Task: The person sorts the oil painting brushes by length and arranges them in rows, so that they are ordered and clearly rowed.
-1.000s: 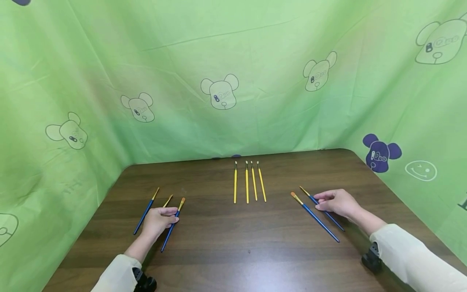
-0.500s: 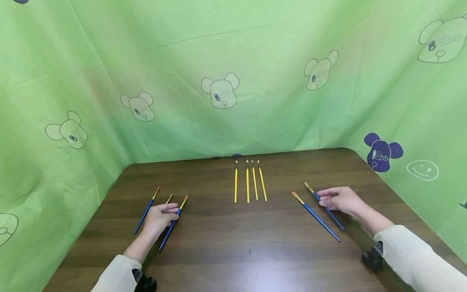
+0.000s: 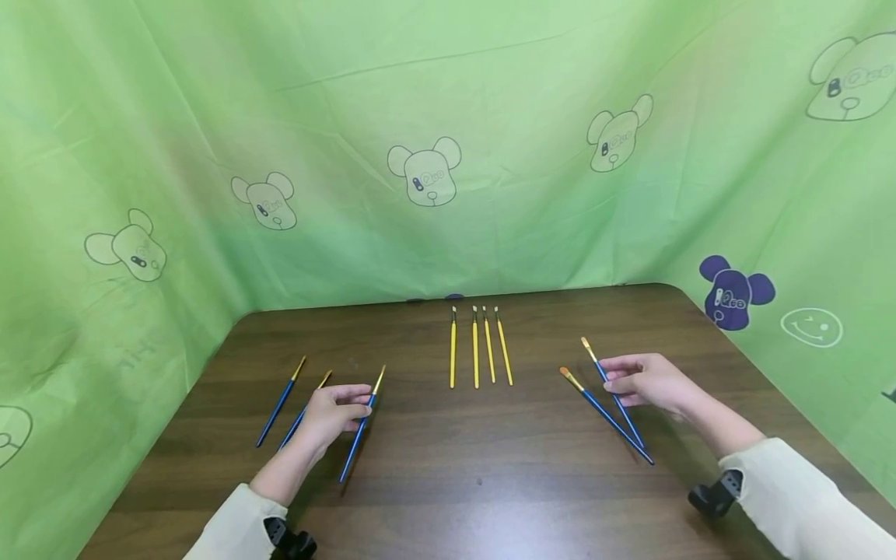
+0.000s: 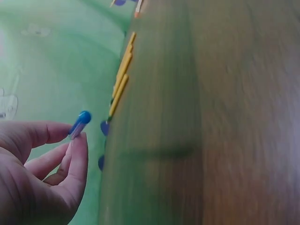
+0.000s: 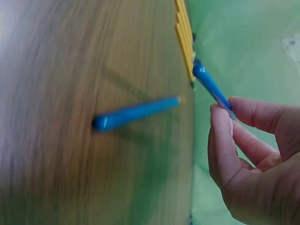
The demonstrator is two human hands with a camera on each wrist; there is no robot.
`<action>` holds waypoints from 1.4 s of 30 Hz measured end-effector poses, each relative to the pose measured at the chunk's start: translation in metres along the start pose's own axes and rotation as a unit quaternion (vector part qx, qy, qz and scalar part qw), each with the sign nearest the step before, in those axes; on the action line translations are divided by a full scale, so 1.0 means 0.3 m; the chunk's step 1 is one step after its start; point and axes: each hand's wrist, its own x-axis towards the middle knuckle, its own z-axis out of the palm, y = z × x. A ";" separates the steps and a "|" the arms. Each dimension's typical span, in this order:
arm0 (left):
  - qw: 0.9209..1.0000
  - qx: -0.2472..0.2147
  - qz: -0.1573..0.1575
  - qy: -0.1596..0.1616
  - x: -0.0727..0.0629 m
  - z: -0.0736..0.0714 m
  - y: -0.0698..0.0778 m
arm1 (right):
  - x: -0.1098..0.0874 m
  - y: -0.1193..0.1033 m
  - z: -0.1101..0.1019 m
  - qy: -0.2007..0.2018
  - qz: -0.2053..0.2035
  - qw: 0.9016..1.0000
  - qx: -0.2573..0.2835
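My left hand pinches a blue-handled paintbrush between thumb and fingers, bristles pointing away from me; in the left wrist view its round blue end faces the camera. Two more blue paintbrushes lie to the left of that hand, the outer one in full view and the inner one partly covered by it. With thumb and fingertips my right hand pinches another blue paintbrush. Just left of it a wider-tipped blue paintbrush lies on the table, its handle end near the held brush's.
Several yellow paintbrushes lie side by side at the back middle of the brown wooden table. A green printed curtain hangs behind the table and along both sides.
My left hand has lifted its paintbrush and carried it to the right, away from the two lying brushes. The right hand has raised its paintbrush and shifted it, its handle end moving left.
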 end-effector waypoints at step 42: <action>0.974 -0.158 -0.029 -0.160 -0.053 0.389 0.029 | -0.016 -0.098 0.448 -0.074 -0.007 0.994 0.085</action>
